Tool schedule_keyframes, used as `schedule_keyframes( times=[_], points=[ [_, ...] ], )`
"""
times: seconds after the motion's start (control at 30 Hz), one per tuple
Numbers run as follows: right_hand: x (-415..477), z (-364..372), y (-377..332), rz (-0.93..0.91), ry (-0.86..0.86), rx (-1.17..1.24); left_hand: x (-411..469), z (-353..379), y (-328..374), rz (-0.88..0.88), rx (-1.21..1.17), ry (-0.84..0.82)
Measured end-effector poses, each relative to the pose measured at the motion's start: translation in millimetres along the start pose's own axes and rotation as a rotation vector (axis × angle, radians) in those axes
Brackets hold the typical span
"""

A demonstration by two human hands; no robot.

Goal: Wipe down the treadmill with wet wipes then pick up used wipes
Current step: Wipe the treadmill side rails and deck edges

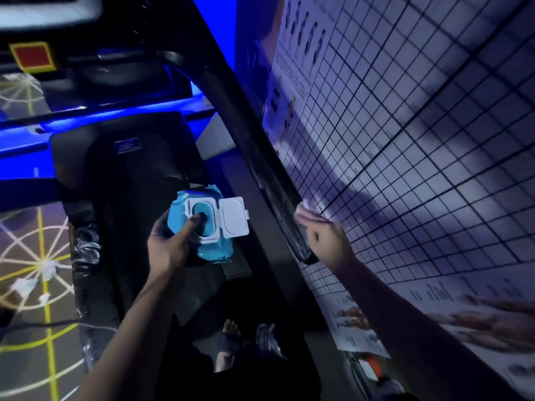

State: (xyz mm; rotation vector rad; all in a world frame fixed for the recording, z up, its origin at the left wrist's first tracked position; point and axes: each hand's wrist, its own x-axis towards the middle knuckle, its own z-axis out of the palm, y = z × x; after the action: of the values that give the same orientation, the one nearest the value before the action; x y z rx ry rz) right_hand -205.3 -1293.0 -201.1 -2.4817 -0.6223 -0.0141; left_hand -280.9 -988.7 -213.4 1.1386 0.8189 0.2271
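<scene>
Far left: crumpled white wads (46, 267) on the patterned floor (17, 215), beside the treadmill belt's (130, 175) left edge; they look like used wipes. Left hand (166, 244) grips the blue wipes pack (214, 250) over the belt, fingers curled under it, thumb in the dispenser opening, white lid (234, 217) flipped open to the right. Right hand (327, 238) is on the black handrail (260, 146), a white scrap at its fingers (307, 215). The fingers are blurred, so I can't tell the grip. Grid chart (419, 140) on the wall at right.
</scene>
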Motion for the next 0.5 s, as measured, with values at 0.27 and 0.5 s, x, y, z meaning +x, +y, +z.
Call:
schedule_keyframes(
  times=[0.27, 0.5],
  points=[
    [-24.1, -20.6, 0.9, -0.110, 0.055, -0.033, -6.4, -4.9, -7.2, -0.022, -0.037, 0.004],
    [-25.1, -19.6, 22.2, -0.401, -0.437, -0.452, -12.5, -7.8, -13.8, -0.029, -0.070, 0.009]
  ],
)
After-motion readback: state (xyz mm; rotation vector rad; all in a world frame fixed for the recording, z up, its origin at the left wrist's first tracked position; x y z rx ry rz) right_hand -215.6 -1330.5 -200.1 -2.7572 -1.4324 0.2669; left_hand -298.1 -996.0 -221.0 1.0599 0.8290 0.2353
